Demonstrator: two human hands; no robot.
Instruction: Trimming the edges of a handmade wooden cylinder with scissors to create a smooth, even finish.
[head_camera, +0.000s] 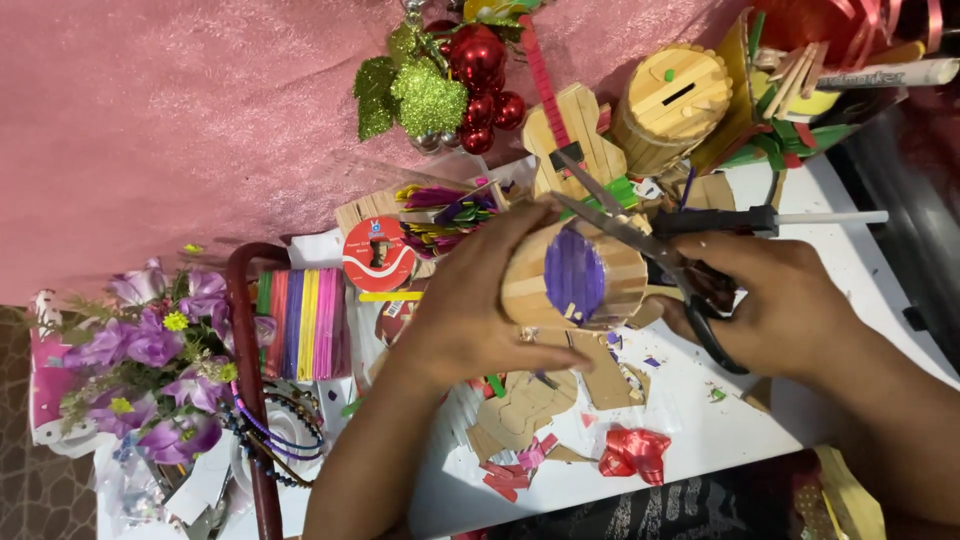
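Counts: 2 hands, left (470, 320) and right (775, 305). 1 scissors (640, 245). 2 stick barrels, one purple-ended (575, 275), one slotted (675, 100). 1 stick guitar (572, 135). 1 stack of coloured sticks (305, 322). 1 tape roll (378, 253). 1 red ribbon bow (635, 452). 1 marker (880, 75). 1 purple flower bunch (150, 350). Red baubles (480, 85): about 6 (some hidden behind the glitter leaves). Scraps too many to count.

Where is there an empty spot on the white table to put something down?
The barest patch of the white table lies on the right, between the glue gun and the right hand. Another lies between the red bow and that forearm. The middle, under the stick cylinder and left hand, is crowded with scraps.
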